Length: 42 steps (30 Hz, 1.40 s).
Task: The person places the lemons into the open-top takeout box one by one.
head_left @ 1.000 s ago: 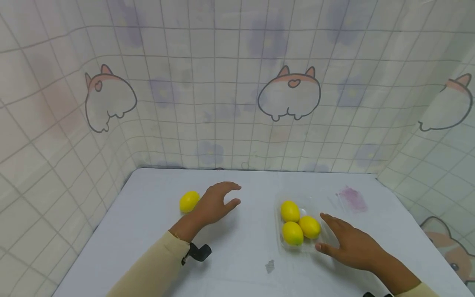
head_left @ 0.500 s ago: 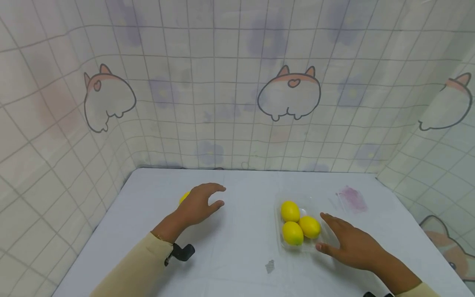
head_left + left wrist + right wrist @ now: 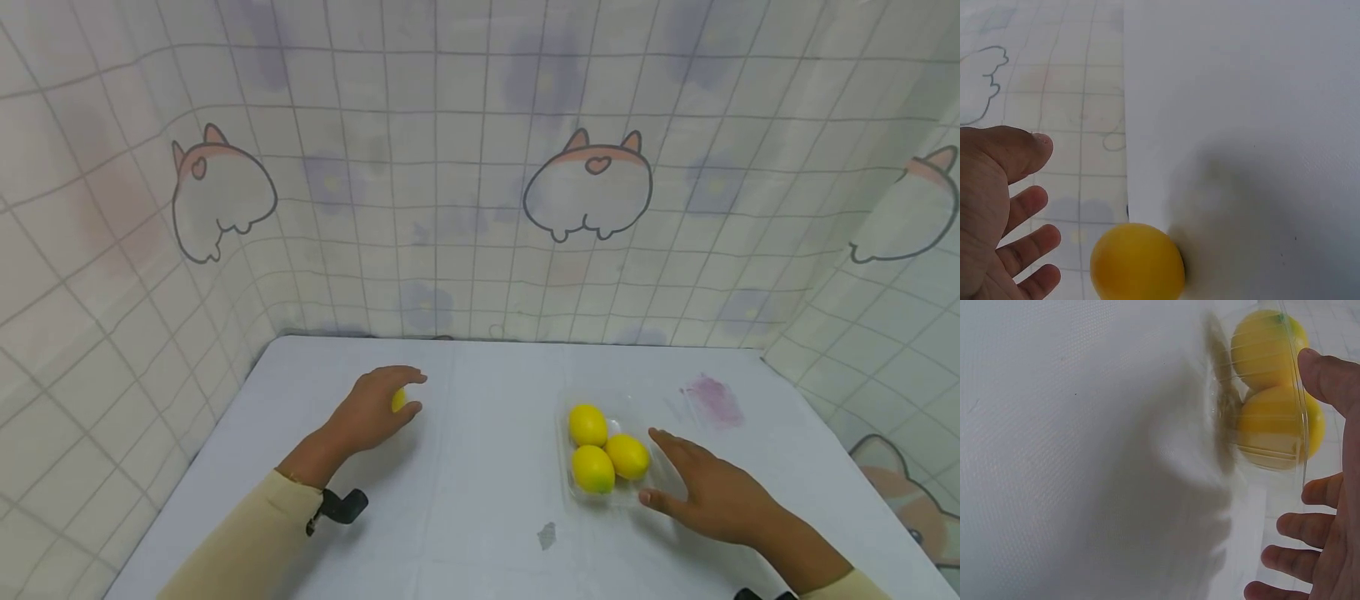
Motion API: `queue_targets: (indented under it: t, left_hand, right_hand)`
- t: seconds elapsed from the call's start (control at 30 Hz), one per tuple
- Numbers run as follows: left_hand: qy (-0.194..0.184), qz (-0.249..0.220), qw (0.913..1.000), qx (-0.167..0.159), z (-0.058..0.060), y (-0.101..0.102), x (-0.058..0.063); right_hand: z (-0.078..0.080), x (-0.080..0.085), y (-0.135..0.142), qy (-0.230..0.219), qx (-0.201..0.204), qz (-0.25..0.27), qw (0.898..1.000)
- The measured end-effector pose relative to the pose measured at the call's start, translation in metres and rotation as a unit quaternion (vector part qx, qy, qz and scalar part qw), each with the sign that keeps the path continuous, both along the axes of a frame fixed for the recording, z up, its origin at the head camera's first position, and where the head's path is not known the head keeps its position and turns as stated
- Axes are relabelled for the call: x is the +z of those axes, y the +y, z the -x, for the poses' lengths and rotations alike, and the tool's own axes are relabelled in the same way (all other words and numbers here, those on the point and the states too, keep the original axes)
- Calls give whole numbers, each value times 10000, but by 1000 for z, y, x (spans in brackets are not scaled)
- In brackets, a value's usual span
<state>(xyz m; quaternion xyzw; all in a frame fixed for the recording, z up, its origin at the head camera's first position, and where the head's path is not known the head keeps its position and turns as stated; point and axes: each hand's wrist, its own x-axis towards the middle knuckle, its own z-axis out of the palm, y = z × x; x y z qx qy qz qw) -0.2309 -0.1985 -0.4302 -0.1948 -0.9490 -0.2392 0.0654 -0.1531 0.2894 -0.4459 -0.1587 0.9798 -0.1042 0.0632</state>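
One lemon (image 3: 398, 400) shows between the thumb and fingers of my left hand (image 3: 367, 410) in the head view, partly covered by the hand. The left wrist view has that lemon (image 3: 1137, 262) on the white table, apart from the loosely spread fingers (image 3: 1029, 250). On the right, a clear plastic tray (image 3: 567, 492) holds three lemons (image 3: 592, 469). My right hand (image 3: 712, 493) hovers at the tray's right side with relaxed fingers. In the right wrist view, the thumb (image 3: 1329, 378) lies right at the rim of the tray (image 3: 1300, 425), and two lemons (image 3: 1275, 428) show through its wall.
A white table (image 3: 480, 533) carries everything. Behind it and at both sides hangs a gridded curtain (image 3: 420, 208) with cartoon animal prints. A pink stain (image 3: 712, 400) marks the table at the right, and a small grey patch (image 3: 547, 535) lies near the front.
My left hand has moved left across the table, first covering the lone lemon; the lemon now shows between thumb and fingers. The right hand and the tray have stayed put.
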Motion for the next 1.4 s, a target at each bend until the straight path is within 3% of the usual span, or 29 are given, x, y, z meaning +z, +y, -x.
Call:
queue_targets:
  t: [0.2, 0.43, 0.83, 1.2, 1.4]
  left_hand:
    - [39, 39, 9999, 116, 3, -13, -7]
    - [179, 37, 9998, 23, 9, -28, -19]
    - [-442, -46, 9982, 406, 5, -35, -25]
    - [-428, 106, 9981, 439, 6, -41, -30]
    - [-684, -51, 9964, 493, 6, -43, -30]
  right_hand:
    - [2, -1, 0, -34, -24, -52, 10000]
    - [2, -1, 0, -63, -46, -36, 10000]
    - [-1, -1, 1, -13, -3, 65, 10000]
    - [1, -5, 3, 67, 18, 78, 9999]
    - [2, -6, 3, 89, 36, 97, 9999]
